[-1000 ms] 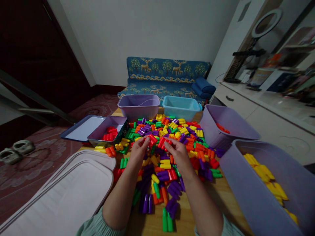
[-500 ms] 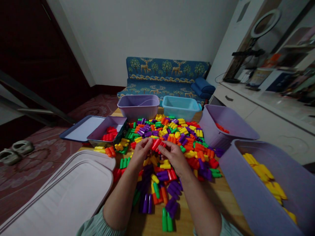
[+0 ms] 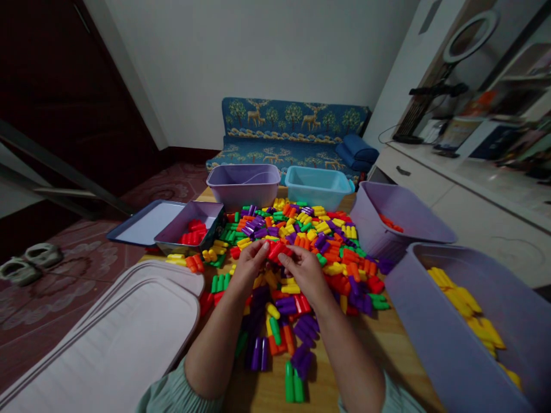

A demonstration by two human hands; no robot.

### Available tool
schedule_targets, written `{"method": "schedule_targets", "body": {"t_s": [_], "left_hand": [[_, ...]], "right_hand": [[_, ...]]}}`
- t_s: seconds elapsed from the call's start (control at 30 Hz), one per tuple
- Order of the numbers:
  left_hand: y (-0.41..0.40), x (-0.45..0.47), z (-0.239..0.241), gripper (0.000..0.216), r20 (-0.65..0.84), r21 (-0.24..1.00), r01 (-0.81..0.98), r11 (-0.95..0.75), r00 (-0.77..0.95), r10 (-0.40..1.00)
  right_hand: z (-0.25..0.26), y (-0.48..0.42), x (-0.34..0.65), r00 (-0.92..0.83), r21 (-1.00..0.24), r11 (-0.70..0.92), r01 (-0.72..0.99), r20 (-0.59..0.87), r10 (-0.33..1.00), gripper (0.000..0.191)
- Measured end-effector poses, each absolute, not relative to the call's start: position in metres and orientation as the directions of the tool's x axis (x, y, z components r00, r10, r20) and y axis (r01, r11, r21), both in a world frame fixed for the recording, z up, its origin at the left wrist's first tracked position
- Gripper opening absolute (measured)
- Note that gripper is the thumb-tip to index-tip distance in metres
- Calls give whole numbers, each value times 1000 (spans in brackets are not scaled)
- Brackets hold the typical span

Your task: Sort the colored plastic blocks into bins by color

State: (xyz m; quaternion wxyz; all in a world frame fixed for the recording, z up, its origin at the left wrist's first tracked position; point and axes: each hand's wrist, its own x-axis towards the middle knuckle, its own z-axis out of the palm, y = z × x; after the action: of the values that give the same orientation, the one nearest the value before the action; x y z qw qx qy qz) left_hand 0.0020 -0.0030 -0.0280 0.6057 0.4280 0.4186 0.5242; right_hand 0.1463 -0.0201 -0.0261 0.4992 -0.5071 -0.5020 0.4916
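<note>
My left hand [image 3: 248,265] and my right hand [image 3: 303,268] meet above a heap of coloured plastic blocks [image 3: 297,252] on a wooden table [image 3: 379,338]. Both hands pinch the same bunch of red blocks [image 3: 276,250], fingertips nearly touching. The heap under them mixes red, orange, yellow, green and purple pieces. A small purple tray [image 3: 189,227] holding red blocks lies to the left of my left hand.
A purple bin [image 3: 243,184] and a blue bin [image 3: 316,186] stand behind the heap. At right, one purple bin [image 3: 398,226] holds orange blocks, another [image 3: 465,327] yellow ones. A pale lid [image 3: 107,338] lies at left, a blue tray lid [image 3: 144,223] beyond it.
My hands have come together: the red blocks held apart in each hand a second ago are now joined in one bunch between both hands.
</note>
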Motion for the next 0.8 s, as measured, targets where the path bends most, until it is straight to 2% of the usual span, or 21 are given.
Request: {"method": "schedule_targets", "body": {"t_s": [0.23,0.47,0.6,0.8], "left_hand": [[-1,2,-31,34,-23,931,-362,46,69,997],[-1,6,-32,42,-89,914,-388,119,94,992],[-4,8,-28,52,-68,937,-327,123,172,983],[-6,7,-20,49,0,983,-178,38,208,978]], "right_hand": [[-21,-19,151,150,-996,11,-87,-2,989,58],[-14,-22,150,26,-1000,29,-9,29,999,50],[-19,-20,147,79,-999,37,-23,36,996,49],[-21,-19,147,147,-997,50,-61,40,988,42]]}}
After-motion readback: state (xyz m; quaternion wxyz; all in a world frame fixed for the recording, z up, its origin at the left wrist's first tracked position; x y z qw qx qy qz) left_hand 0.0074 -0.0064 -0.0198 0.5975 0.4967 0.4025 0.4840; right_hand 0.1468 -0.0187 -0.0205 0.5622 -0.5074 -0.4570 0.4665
